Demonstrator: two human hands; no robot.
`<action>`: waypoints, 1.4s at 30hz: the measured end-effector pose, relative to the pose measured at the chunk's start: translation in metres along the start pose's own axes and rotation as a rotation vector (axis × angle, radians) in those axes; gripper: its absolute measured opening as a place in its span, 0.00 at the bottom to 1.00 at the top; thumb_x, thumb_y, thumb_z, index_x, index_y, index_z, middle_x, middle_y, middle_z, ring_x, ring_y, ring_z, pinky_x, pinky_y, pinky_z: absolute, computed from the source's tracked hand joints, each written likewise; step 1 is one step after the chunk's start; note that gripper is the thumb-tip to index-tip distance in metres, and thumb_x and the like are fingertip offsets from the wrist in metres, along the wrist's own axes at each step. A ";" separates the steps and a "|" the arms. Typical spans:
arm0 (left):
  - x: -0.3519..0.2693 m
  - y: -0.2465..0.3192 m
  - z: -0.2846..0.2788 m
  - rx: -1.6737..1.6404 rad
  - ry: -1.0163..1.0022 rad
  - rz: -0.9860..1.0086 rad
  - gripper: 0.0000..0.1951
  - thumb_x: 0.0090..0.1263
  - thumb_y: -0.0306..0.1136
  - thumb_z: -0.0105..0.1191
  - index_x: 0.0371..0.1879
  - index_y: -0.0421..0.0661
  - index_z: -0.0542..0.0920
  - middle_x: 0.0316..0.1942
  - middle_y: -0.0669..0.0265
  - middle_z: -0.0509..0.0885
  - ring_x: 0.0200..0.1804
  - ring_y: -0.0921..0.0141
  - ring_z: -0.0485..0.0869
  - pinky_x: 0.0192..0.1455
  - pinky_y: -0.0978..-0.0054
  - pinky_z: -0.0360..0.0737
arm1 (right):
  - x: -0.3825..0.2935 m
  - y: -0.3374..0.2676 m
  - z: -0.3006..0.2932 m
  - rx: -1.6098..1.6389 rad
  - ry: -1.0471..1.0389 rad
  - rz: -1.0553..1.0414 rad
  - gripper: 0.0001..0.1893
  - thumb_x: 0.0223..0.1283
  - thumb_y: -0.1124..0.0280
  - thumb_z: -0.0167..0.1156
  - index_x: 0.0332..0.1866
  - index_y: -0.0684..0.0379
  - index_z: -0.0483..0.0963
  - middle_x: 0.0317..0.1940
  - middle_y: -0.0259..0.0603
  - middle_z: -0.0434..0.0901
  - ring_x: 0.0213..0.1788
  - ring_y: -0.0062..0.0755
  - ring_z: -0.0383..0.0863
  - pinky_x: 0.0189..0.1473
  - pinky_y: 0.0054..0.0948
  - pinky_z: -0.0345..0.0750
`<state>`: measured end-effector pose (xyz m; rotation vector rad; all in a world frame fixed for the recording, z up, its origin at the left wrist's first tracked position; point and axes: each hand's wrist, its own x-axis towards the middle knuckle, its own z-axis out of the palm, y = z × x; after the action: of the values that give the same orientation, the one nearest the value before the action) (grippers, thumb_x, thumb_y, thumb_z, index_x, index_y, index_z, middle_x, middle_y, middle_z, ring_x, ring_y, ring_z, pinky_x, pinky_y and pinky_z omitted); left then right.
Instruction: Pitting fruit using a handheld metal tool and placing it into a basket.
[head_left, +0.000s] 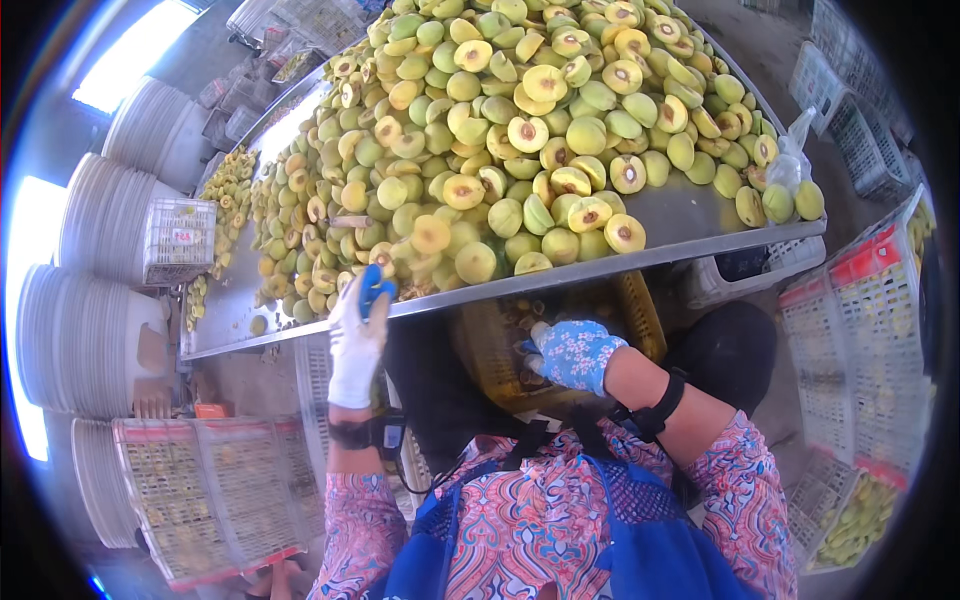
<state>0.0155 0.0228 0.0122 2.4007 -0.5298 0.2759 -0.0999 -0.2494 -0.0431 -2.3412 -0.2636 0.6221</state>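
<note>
My left hand (358, 341), in a white glove with blue on the fingers, is at the near edge of a metal table (667, 241). Its fingers are apart with nothing visible between them, close to a halved stone fruit (381, 256). My right hand (574, 354) wears a blue flowered glove and hangs over a yellow plastic basket (646, 315) between my knees. Its fingertips point down into the basket; whether they hold anything is hidden. Small brown pieces, probably pits, lie in the basket. Green-yellow halved stone fruit (465, 191) is heaped across the table, several halves showing pits.
A wooden handle (351, 222) lies among the fruit. A clear plastic bag (789, 161) sits at the table's right corner. Stacks of white tubs (75, 337) stand left. Plastic crates (210, 487) flank me, with more crates (855, 352) at right, some holding fruit.
</note>
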 end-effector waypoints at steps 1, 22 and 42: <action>0.009 0.011 0.015 0.077 -0.081 0.147 0.19 0.69 0.31 0.60 0.56 0.36 0.77 0.44 0.54 0.85 0.42 0.65 0.85 0.48 0.69 0.81 | 0.002 -0.002 -0.003 -0.040 0.010 0.015 0.23 0.65 0.57 0.54 0.53 0.68 0.71 0.44 0.62 0.82 0.49 0.58 0.82 0.52 0.48 0.77; 0.011 0.081 0.088 -1.429 -0.495 -0.362 0.19 0.80 0.38 0.41 0.59 0.36 0.73 0.54 0.53 0.82 0.52 0.65 0.83 0.55 0.70 0.81 | 0.006 -0.013 -0.012 0.365 0.578 -0.157 0.26 0.70 0.52 0.52 0.55 0.69 0.69 0.37 0.63 0.82 0.41 0.61 0.82 0.45 0.49 0.78; -0.006 0.080 0.106 -0.364 -0.121 0.274 0.18 0.78 0.38 0.44 0.56 0.37 0.74 0.49 0.60 0.81 0.49 0.67 0.82 0.50 0.70 0.81 | 0.003 -0.012 -0.008 0.325 0.525 -0.114 0.22 0.70 0.56 0.52 0.51 0.69 0.69 0.33 0.61 0.82 0.36 0.63 0.82 0.40 0.52 0.78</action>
<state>-0.0190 -0.0995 -0.0260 1.9986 -0.8864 0.1370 -0.0938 -0.2440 -0.0312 -2.0658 -0.0468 -0.0198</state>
